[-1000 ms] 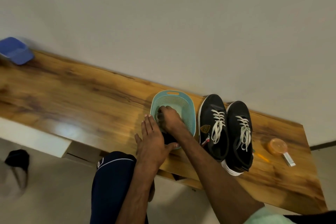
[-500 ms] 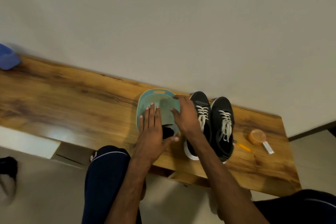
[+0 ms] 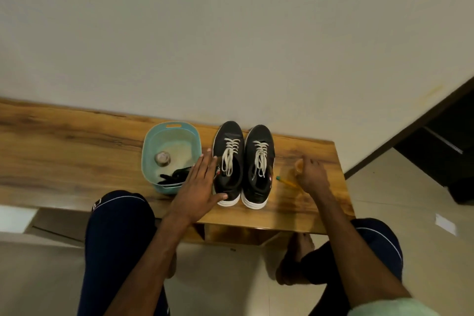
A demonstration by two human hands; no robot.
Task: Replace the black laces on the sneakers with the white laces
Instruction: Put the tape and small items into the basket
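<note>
One long wood table (image 3: pixel 77 151) runs along a pale wall (image 3: pixel 230 33). Person sits at its near edge, knees in dark trousers (image 3: pixel 115 226) below.

2 black sneakers w/ white soles stand on it side by side, toes to wall: basket-side sneaker (image 3: pixel 228 133) and outer sneaker (image 3: pixel 259 136). Both carry white laces (image 3: pixel 231 147) threaded thru the eyelets, ends loose and hanging into the openings.

Teal plastic basket (image 3: pixel 151 143) sits just beside basket-side sneaker, on the side away from outer sneaker.

L hand (image 3: pixel 198 187) lies flat, palm down, betw. basket and basket-side sneaker, over basket's near corner. Fingers are straight and pressed together; thumb is spread wide, tip touching that sneaker's heel.

R hand (image 3: pixel 311 174) is on the table near outer sneaker, apart from it. Fingers curl down over a small orange item (image 3: pixel 297 165); cannot tell if they grip it.

In basket's near end lie the black laces (image 3: pixel 174 177), bunched, partly hidden by L hand.

Yellow pencil (image 3: pixel 287 182) lies on table betw. outer sneaker and R hand.

Small round object (image 3: pixel 162 158) sits in basket; too blurred to ID.
</note>
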